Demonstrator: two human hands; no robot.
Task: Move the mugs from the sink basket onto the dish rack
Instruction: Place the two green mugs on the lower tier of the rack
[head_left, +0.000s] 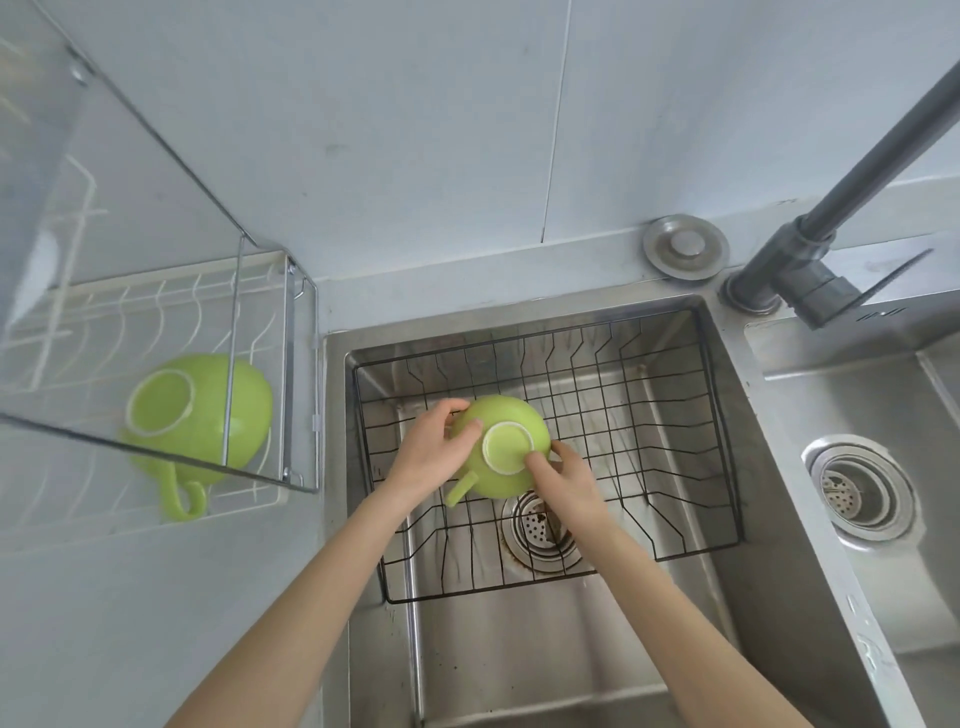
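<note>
Both hands grasp one green mug (506, 434) that is turned upside down, its pale ringed base facing up. The left hand (431, 452) wraps the mug's left side, with the thumb lying across the rounded wall near the base and the other fingers curling over the far edge. The right hand (563, 475) presses against the right side, its thumb touching the rim of the base ring. The mug's handle (462, 488) sticks out toward the lower left, under the left wrist.

The mug is over the black wire basket (675, 415) that sits inside the left basin of the steel sink (519, 649). Whether the mug rests on the wires or is lifted clear of them cannot be told. Just below the mug, through the wires, the round drain strainer (535, 530) shows.

To the left, on the counter, stands a white wire dish rack (104, 322) behind a clear cover with a metal frame (288, 374). A second green mug (208, 410) already lies in the rack, also bottom up, its handle pointing toward the near edge.

Behind the sink a dark grey faucet (810, 270) rises toward the upper right, with a round metal cap (685, 248) beside its foot. A second basin with its own drain (857, 491) lies at the right.
</note>
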